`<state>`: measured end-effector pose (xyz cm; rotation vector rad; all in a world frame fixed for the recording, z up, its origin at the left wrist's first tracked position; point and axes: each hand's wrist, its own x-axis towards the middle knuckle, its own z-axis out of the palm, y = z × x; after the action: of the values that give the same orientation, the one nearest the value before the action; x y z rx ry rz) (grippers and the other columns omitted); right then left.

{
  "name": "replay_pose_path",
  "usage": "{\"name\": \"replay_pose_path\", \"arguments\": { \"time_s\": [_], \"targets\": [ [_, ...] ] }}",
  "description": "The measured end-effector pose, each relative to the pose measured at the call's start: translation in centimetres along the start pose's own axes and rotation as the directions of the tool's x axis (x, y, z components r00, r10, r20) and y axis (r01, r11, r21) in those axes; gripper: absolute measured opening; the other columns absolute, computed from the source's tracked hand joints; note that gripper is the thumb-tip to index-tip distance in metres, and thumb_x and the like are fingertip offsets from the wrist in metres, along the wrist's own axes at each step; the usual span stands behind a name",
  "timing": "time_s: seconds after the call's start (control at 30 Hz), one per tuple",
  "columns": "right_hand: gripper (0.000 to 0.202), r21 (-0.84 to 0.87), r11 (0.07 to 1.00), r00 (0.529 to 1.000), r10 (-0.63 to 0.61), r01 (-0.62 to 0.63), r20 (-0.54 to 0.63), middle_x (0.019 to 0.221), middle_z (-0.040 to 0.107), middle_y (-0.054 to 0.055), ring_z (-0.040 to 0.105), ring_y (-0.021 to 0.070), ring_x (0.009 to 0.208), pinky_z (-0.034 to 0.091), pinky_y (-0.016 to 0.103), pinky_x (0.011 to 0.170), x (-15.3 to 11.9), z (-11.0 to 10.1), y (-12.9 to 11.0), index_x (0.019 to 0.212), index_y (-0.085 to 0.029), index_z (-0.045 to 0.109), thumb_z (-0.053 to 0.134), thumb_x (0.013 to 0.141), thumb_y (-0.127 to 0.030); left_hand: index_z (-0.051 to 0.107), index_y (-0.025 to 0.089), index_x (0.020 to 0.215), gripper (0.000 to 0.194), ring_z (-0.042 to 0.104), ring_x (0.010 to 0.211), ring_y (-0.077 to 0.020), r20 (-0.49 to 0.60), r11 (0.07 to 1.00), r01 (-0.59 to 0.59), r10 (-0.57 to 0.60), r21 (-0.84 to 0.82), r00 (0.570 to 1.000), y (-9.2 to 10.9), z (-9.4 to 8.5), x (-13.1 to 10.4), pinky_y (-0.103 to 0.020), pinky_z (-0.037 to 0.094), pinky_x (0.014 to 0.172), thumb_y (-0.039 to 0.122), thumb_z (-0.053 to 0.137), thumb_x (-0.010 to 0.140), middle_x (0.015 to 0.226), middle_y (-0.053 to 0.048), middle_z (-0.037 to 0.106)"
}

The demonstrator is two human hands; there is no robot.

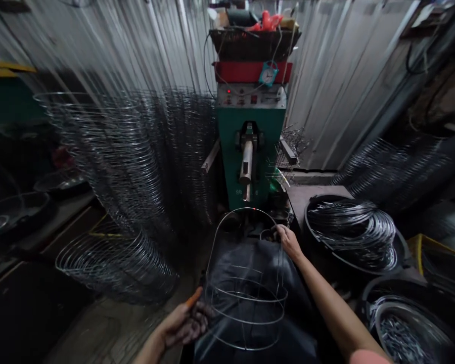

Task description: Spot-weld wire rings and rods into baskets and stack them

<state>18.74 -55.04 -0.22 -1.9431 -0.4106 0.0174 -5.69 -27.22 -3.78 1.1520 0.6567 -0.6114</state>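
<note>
A wire basket (250, 302) is over dark sheeting (265, 258) before a green spot welder (231, 136), right hand (289, 241) pinching its hoop (246, 208); the left hand (187, 319), loosely open, perhaps touches its side. Held only up top, it could tip.

A teal clock (268, 75) sits below red clutter (271, 21)

Remotely, I record a round silver-wire frame (246, 302) before a boxy green metal machine (227, 151), silver wire-ring stacks (125, 156) to its left, silver wire coils (364, 227) in a round black tub (403, 250) right.
</note>
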Motion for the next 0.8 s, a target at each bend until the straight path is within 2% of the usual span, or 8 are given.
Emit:
{"name": "replay_pose_path", "arguments": {
  "time_s": [0.07, 0.17, 0.3, 0.43, 0.5, 0.57, 0.67, 0.8],
  "targets": [
    [0.046, 0.019, 1.0, 0.998, -0.003, 0.004, -0.067, 0.065, 0.058, 0.004, 0.054, 0.0186, 0.065, 0.042, 0.027, 0.063, -0.2, 0.4, -0.2, 0.086, -0.016, 0.064, 0.034, 0.084, -0.05, 0.065, 0.017, 0.074, 0.051, 0.058, 0.049, -0.0167, -0.01, 0.978, -0.085, 0.085, -0.191, 0.996, -1.2, 1.6, -0.9, -0.024, 0.04, 0.038, 0.065, 0.065, 0.057, 0.066, -0.011, 0.064],
    [0.044, 0.011, 0.999, 0.994, -0.043, 0.045, -0.098, 0.075, 0.062, 0.005, 0.057, 0.0186, 0.074, 0.044, 0.027, 0.07, -0.1, 0.7, -1.4, 0.095, -0.016, 0.064, 0.031, 0.088, -0.045, 0.065, 0.023, 0.081, 0.04, 0.065, 0.072, -0.0225, -0.232, 0.883, -0.284, 0.207, -0.375, 0.95, 0.8, 2.7, -2.5, -0.028, 0.052, 0.054, 0.038, 0.079, 0.047, 0.084, -0.01, 0.068],
    [0.037, -0.064, 0.997, 0.999, -0.045, 0.045, 0.01, 0.095, 0.066, 0.007, 0.059, 0.0207, 0.092, 0.043, 0.029, 0.082, -1.0, -0.6, -1.2, 0.111, -0.013, 0.06, 0.039, 0.087, -0.032, 0.065, 0.024, 0.084, 0.04, 0.065, 0.082, -0.0279, -0.394, 0.877, -0.372, 0.239, -0.305, 0.887, 5.0, 2.8, -3.1, -0.036, 0.056, 0.061, 0.036, 0.076, 0.048, 0.086, -0.007, 0.069],
    [0.031, -0.231, 0.97, 0.98, 0.032, -0.078, -0.198, 0.107, 0.064, 0.008, 0.056, 0.0224, 0.101, 0.04, 0.032, 0.09, -6.7, -6.2, 2.2, 0.109, -0.018, 0.061, 0.053, 0.082, -0.03, 0.062, 0.026, 0.091, 0.058, 0.065, 0.075, -0.0237, -0.357, 0.902, -0.407, 0.336, -0.142, 0.871, 5.9, 4.6, -2.5, -0.032, 0.056, 0.06, 0.021, 0.078, 0.036, 0.083, 0.0, 0.069],
    [0.027, -0.347, 0.901, 0.898, 0.095, -0.261, -0.43, 0.102, 0.065, 0.008, 0.058, 0.0215, 0.095, 0.041, 0.032, 0.086, -11.4, -10.5, 4.2, 0.106, -0.02, 0.062, 0.047, 0.086, -0.031, 0.059, 0.029, 0.096, 0.068, 0.065, 0.07, -0.0207, -0.329, 0.914, -0.396, 0.347, -0.092, 0.878, 5.6, 5.8, -2.3, -0.027, 0.055, 0.056, 0.013, 0.076, 0.033, 0.077, 0.003, 0.068],
    [0.027, -0.4, 0.74, 0.747, 0.204, -0.541, -0.633, 0.101, 0.065, 0.011, 0.059, 0.0231, 0.093, 0.042, 0.033, 0.083, -16.1, -15.1, 6.1, 0.106, -0.018, 0.061, 0.046, 0.086, -0.029, 0.058, 0.031, 0.096, 0.069, 0.064, 0.069, -0.0182, -0.323, 0.925, -0.372, 0.329, -0.08, 0.887, 5.4, 6.5, -2.1, -0.023, 0.054, 0.055, 0.01, 0.074, 0.032, 0.075, 0.005, 0.067],
    [0.028, -0.433, 0.359, 0.562, 0.49, -0.827, -0.666, 0.1, 0.064, 0.017, 0.06, 0.0282, 0.093, 0.042, 0.036, 0.079, -21.6, -20.0, 8.3, 0.105, -0.012, 0.061, 0.055, 0.079, -0.022, 0.06, 0.03, 0.09, 0.064, 0.064, 0.077, -0.0172, -0.318, 0.944, -0.32, 0.279, -0.084, 0.906, 5.4, 6.1, -1.5, -0.019, 0.053, 0.055, 0.007, 0.072, 0.032, 0.081, 0.006, 0.067],
    [0.034, -0.456, 0.27, 0.518, 0.605, -0.848, -0.605, 0.097, 0.066, 0.017, 0.06, 0.0307, 0.093, 0.043, 0.036, 0.076, -24.5, -21.4, 10.0, 0.097, -0.013, 0.065, 0.068, 0.064, -0.013, 0.062, 0.036, 0.086, 0.058, 0.064, 0.084, -0.0252, -0.306, 0.969, -0.242, 0.213, -0.058, 0.928, 5.3, 4.1, -0.7, -0.03, 0.055, 0.056, 0.012, 0.076, 0.035, 0.083, 0.006, 0.068]
  ]
}}
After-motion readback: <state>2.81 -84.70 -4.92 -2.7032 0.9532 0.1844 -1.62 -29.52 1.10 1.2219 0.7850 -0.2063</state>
